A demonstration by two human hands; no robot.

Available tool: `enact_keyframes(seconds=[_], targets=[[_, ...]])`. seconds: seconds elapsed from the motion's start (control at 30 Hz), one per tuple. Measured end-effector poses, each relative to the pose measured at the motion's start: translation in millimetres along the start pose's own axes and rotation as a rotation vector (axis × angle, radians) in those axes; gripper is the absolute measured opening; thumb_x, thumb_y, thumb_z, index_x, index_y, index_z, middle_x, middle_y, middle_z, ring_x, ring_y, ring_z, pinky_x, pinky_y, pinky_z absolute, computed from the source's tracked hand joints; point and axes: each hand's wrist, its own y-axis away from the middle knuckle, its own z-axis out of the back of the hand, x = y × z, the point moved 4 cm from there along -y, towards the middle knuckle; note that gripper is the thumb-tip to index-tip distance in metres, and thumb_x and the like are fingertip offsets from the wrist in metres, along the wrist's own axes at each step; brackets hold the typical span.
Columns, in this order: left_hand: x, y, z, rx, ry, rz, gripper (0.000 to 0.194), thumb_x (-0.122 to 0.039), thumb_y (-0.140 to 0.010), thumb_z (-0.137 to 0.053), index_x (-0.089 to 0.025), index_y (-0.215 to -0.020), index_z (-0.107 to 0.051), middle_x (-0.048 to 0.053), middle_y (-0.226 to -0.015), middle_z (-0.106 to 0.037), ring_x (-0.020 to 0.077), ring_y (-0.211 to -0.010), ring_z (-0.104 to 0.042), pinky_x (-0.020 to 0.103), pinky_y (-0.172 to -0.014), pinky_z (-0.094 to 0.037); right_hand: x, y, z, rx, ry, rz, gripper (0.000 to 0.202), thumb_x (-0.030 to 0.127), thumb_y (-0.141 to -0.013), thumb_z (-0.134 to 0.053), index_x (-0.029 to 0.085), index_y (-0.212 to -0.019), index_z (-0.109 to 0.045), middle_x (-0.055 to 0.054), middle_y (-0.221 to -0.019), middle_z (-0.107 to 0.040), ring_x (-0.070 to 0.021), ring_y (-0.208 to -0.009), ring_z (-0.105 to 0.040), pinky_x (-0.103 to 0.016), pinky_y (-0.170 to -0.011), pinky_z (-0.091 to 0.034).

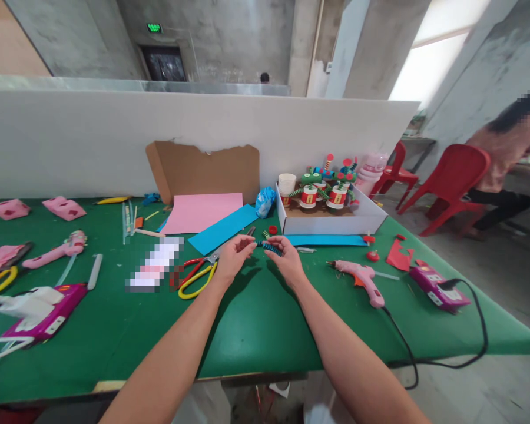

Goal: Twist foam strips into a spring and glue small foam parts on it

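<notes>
Between my hands is a small dark blue and black accordion-folded paper spring (pixel 272 248), held just above the green table. My left hand (pixel 235 258) is closed, its fingertips pinching the spring's left end. My right hand (pixel 287 260) is closed around the other end with thumb and fingers. Left of my left hand lie scissors with red and yellow handles (pixel 197 285), their blades partly behind that hand. A red round piece (pixel 272 229) rests just beyond the fingertips. A pink glue gun (pixel 362 280) lies on its side to the right of my right hand.
A white box (pixel 331 225) holds several paper-cup figures. Blue strips (pixel 223 229) and pink paper (pixel 203 212) lie near a cardboard piece (pixel 207 171). Purple power strips (pixel 439 288) sit right and left, with a black cord over the edge. A person sits at far right.
</notes>
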Motion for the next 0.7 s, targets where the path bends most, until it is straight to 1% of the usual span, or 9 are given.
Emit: enact_keyframes(seconds=[0.13, 0.23, 0.3, 0.37, 0.43, 0.53, 0.63, 0.7], targets=[[5, 2, -8.8, 0.099, 0.034, 0.025, 0.032, -0.041, -0.066, -0.072, -0.016, -0.084, -0.061, 0.001, -0.073, -0.064, 0.0130, -0.067, -0.058, 0.024, -0.059, -0.045, 8, 3, -5, 0.066, 0.172, 0.098, 0.022, 0.019, -0.067, -0.067, 0.022, -0.087, -0.059, -0.001, -0.089, -0.069, -0.0180, -0.089, -0.064, -0.035, -0.088, -0.048], [7, 2, -10.7, 0.120, 0.062, 0.039, 0.030, -0.039, -0.066, -0.071, -0.016, -0.082, -0.060, 0.000, -0.072, -0.062, 0.0127, -0.066, -0.057, 0.024, -0.060, -0.044, 10, 5, -8, 0.093, 0.268, 0.130, 0.020, 0.017, -0.067, -0.065, 0.022, -0.087, -0.062, -0.001, -0.089, -0.068, -0.0178, -0.088, -0.063, -0.035, -0.087, -0.048], [7, 1, -9.9, 0.109, 0.105, 0.041, 0.030, -0.038, -0.066, -0.071, -0.016, -0.082, -0.059, -0.001, -0.071, -0.061, 0.0123, -0.066, -0.056, 0.025, -0.061, -0.045, 9, 5, -8, 0.085, 0.288, 0.122, 0.022, 0.017, -0.067, -0.066, 0.022, -0.088, -0.063, -0.001, -0.091, -0.068, -0.0178, -0.089, -0.063, -0.035, -0.087, -0.047], [6, 0, -7.5, 0.078, 0.147, 0.034, 0.030, -0.036, -0.065, -0.072, -0.016, -0.083, -0.060, -0.001, -0.072, -0.060, 0.0118, -0.067, -0.055, 0.024, -0.063, -0.045, 5, 4, -8, 0.070, 0.236, 0.091, 0.025, 0.018, -0.066, -0.068, 0.022, -0.090, -0.062, -0.002, -0.094, -0.067, -0.0178, -0.090, -0.062, -0.034, -0.086, -0.048], [5, -1, -3.7, 0.031, 0.170, 0.030, 0.030, -0.036, -0.065, -0.071, -0.016, -0.086, -0.061, -0.001, -0.073, -0.061, 0.0115, -0.067, -0.055, 0.025, -0.064, -0.045, -1, 2, -7, 0.058, 0.117, 0.045, 0.030, 0.019, -0.063, -0.071, 0.023, -0.091, -0.061, -0.002, -0.096, -0.066, -0.0173, -0.091, -0.062, -0.033, -0.085, -0.050], [4, -2, 2.4, -0.036, 0.176, 0.033, 0.030, -0.037, -0.067, -0.070, -0.016, -0.088, -0.064, 0.000, -0.075, -0.063, 0.0114, -0.066, -0.055, 0.025, -0.065, -0.045, -8, 1, -7, 0.042, -0.064, -0.043, 0.035, 0.021, -0.059, -0.075, 0.023, -0.091, -0.060, -0.001, -0.096, -0.066, -0.0153, -0.085, -0.063, -0.032, -0.081, -0.052], [5, -3, 5.6, -0.073, 0.168, 0.024, 0.029, -0.037, -0.067, -0.070, -0.016, -0.087, -0.064, 0.000, -0.076, -0.064, 0.0115, -0.067, -0.056, 0.025, -0.066, -0.046, -10, 1, -6, 0.024, -0.162, -0.117, 0.033, 0.025, -0.060, -0.076, 0.023, -0.090, -0.061, 0.000, -0.090, -0.066, -0.0139, -0.078, -0.063, -0.032, -0.078, -0.054], [6, -4, 5.3, -0.063, 0.132, -0.001, 0.028, -0.036, -0.067, -0.071, -0.016, -0.086, -0.064, 0.000, -0.076, -0.064, 0.0122, -0.069, -0.057, 0.025, -0.067, -0.046, -10, 0, -5, 0.007, -0.180, -0.150, 0.029, 0.027, -0.061, -0.075, 0.022, -0.087, -0.062, 0.001, -0.083, -0.066, -0.0135, -0.073, -0.064, -0.032, -0.077, -0.055]])
